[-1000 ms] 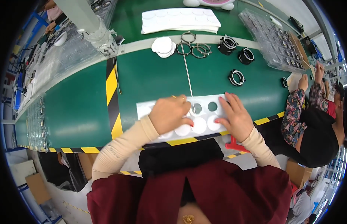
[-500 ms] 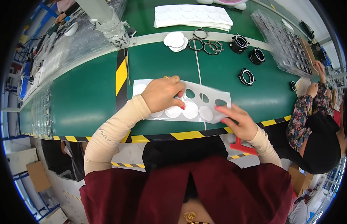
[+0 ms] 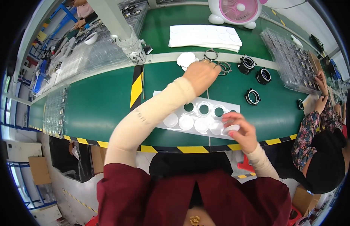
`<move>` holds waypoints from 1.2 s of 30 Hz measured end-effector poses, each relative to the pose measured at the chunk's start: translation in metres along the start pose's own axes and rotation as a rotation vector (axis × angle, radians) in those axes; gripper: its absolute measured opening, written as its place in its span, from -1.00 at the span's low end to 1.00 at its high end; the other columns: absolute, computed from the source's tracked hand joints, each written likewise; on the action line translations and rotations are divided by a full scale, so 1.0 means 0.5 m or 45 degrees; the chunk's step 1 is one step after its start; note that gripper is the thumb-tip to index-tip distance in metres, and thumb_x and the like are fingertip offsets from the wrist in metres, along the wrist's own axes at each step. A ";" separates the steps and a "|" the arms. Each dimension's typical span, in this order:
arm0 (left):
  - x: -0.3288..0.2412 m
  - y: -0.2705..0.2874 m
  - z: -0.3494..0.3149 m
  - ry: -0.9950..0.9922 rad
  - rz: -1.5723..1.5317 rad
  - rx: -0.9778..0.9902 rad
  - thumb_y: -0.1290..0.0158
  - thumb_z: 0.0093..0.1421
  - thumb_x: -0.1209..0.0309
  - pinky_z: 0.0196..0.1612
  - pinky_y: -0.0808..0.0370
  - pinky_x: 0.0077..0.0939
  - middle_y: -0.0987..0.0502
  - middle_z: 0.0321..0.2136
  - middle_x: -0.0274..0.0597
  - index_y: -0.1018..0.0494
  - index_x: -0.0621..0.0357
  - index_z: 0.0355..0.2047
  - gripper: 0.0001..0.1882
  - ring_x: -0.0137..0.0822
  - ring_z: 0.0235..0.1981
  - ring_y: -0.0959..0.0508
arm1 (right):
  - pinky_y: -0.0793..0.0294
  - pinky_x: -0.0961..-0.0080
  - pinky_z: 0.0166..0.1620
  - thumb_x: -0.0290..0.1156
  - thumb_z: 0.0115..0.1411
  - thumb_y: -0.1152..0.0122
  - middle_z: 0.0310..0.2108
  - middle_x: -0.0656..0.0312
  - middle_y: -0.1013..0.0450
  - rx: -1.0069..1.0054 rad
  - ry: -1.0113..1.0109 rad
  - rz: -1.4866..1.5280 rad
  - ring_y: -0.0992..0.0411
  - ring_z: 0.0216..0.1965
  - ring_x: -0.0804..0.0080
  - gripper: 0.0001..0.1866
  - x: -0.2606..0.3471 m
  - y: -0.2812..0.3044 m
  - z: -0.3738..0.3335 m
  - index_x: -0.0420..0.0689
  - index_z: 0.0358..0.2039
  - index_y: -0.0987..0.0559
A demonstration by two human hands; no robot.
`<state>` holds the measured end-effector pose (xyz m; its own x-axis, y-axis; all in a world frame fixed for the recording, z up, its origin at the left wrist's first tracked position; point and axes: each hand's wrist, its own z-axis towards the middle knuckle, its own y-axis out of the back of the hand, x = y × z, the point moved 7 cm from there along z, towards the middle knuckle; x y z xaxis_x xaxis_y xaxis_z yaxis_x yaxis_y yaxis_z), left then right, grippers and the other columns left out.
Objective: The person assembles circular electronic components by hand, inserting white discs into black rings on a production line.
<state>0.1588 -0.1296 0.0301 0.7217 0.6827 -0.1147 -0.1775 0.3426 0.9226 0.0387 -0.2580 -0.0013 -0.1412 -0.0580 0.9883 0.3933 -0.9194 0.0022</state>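
Note:
My left hand (image 3: 202,77) reaches over the thin metal rings (image 3: 224,68) at the back of the green bench. Its fingers bend down among them, but the fingertips are hidden, so a grip cannot be made out. Between thumb and fingers of my right hand (image 3: 242,130) is a white round sticker (image 3: 233,129), lifted and tilted above the right end of the sticker sheet. That pale sheet (image 3: 229,106) lies below my left forearm, with a row of round holes and a nearer row of white discs. Loose white discs (image 3: 185,59) are piled left of the rings.
Black ring-shaped parts (image 3: 253,96) stand right of the rings. Farther back lie a stack of white sheets (image 3: 205,37) and a pink-and-white fan (image 3: 235,11). A clear tray of parts (image 3: 289,62) sits at the right, near another person's hands (image 3: 321,100). A post (image 3: 116,26) rises back left.
My left hand has left the sheet and moved forward to the rings. My right hand now has a white sticker lifted in its fingers. The view has shifted, showing more of the fan.

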 end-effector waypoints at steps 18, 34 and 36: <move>0.033 -0.059 0.018 -0.007 0.121 0.108 0.06 -0.03 0.43 -0.37 -0.43 -0.38 -0.41 -0.47 -0.14 -0.43 0.12 -0.46 -0.89 -0.20 -0.37 -0.47 | -0.28 0.50 -0.06 -0.68 -0.01 -0.03 -0.16 0.14 -0.33 -0.008 -0.160 0.154 -0.31 -0.14 0.41 -0.85 -0.061 0.032 -0.005 -0.28 -0.37 -0.45; 0.064 -0.057 -0.058 0.874 -1.336 0.274 0.18 0.08 0.53 -0.70 -0.33 -0.64 -0.49 -0.57 -0.14 -0.32 0.25 -0.45 -0.91 -0.50 -0.74 -0.41 | -0.30 0.61 -0.14 -0.52 0.09 -0.01 -0.30 0.19 -0.43 -0.281 0.060 -0.097 -0.35 -0.26 0.54 -0.82 0.051 0.052 0.119 -0.31 -0.28 -0.43; 0.050 -0.078 -0.081 1.023 -1.721 0.325 0.21 0.11 0.51 -0.70 -0.33 -0.68 -0.50 -0.51 -0.10 -0.29 0.23 -0.41 -0.92 -0.49 -0.72 -0.42 | -0.31 0.62 -0.15 -0.46 0.14 0.01 -0.30 0.19 -0.43 -0.327 0.105 0.002 -0.35 -0.26 0.54 -0.80 0.034 0.047 0.183 -0.31 -0.27 -0.43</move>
<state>0.1566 -0.0996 -0.0239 -0.2916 0.1554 -0.9438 0.4442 0.8959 0.0103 0.1285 -0.2450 0.0296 -0.2187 -0.0813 0.9724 0.1515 -0.9873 -0.0485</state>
